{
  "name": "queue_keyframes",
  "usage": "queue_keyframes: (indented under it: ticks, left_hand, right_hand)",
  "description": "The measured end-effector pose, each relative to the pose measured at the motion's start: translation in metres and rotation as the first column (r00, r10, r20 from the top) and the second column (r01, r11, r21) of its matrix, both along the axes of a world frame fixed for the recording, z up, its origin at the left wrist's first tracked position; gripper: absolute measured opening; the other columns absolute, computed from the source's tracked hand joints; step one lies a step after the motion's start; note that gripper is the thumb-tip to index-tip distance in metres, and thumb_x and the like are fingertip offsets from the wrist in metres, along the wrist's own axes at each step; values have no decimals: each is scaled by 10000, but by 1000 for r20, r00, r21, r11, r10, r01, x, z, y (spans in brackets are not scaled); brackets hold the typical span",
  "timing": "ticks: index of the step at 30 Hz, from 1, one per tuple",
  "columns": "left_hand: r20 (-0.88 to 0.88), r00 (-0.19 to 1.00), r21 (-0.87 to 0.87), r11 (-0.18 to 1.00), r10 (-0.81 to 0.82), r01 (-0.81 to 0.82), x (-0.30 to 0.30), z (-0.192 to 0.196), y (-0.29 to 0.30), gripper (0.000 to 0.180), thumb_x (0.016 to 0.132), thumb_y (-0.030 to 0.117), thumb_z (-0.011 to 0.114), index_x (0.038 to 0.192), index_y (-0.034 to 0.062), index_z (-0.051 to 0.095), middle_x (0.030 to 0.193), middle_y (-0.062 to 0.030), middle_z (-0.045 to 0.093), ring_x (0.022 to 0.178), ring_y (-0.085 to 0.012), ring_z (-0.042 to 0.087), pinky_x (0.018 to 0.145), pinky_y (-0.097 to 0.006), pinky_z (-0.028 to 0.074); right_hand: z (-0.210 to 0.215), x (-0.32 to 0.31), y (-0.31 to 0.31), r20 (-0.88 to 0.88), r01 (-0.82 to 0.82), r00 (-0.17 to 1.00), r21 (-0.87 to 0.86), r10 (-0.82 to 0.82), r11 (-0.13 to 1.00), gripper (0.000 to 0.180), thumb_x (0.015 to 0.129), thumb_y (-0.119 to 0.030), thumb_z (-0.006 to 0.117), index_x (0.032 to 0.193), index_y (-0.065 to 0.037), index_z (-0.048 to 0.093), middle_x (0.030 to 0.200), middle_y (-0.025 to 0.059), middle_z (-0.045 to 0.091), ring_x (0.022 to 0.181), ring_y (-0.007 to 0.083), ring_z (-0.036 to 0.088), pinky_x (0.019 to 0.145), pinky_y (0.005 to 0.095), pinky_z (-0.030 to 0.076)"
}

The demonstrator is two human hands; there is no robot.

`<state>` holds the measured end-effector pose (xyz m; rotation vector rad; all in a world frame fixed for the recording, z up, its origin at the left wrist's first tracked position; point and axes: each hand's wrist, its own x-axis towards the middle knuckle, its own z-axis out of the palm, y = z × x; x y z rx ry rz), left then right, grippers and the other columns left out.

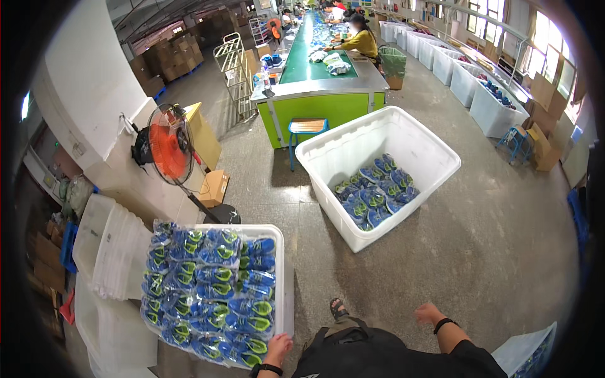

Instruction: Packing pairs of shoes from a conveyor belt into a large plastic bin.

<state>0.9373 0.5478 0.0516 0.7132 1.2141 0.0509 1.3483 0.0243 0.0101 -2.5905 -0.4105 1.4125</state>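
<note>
My left hand (279, 348) is beside the near right corner of a white plastic bin (279, 252), with its fingers loosely bent and nothing seen in it. Whether it touches the rim I cannot tell. Rows of blue shoes with lime-green linings, in clear bags (214, 274), fill this bin to the top. My right hand (428, 314) hangs out to the right over the floor, fingers loosely apart and holding nothing. In front of me stands a larger white bin (403, 116), set at an angle, with a layer of similar bagged shoes (378, 189) at its bottom.
An orange fan (170, 149) on a stand is behind the full bin. Stacked translucent bins (113, 252) stand at left. Beyond the larger bin are a blue-framed stool (307, 126) and a green conveyor table (315, 69) with people. More white bins (498, 110) line the right.
</note>
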Motion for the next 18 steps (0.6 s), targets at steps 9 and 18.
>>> queue_keyframes:
  ticks: [9,18]
  left_hand:
    - [0,945,377,875,-327,302,263,88,196,360,951,123,670,1292,12,639,1040,-72,723,855,-133,675,722,-254,540]
    - [-234,741,346,658,-630,669,411,54,370,371,938,172,696,1280,32,669,982,-47,726,869,-113,669,714,-280,532]
  right_hand:
    - [45,108,202,-234,809,566,342,-790,478,159,864,-47,647,992,38,687,737,90,665,615,177,654,551,330,540]
    - [36,260,361,-365,893,418,330,-831,305,267,867,-45,646,1109,69,646,807,103,677,623,193,681,504,317,536]
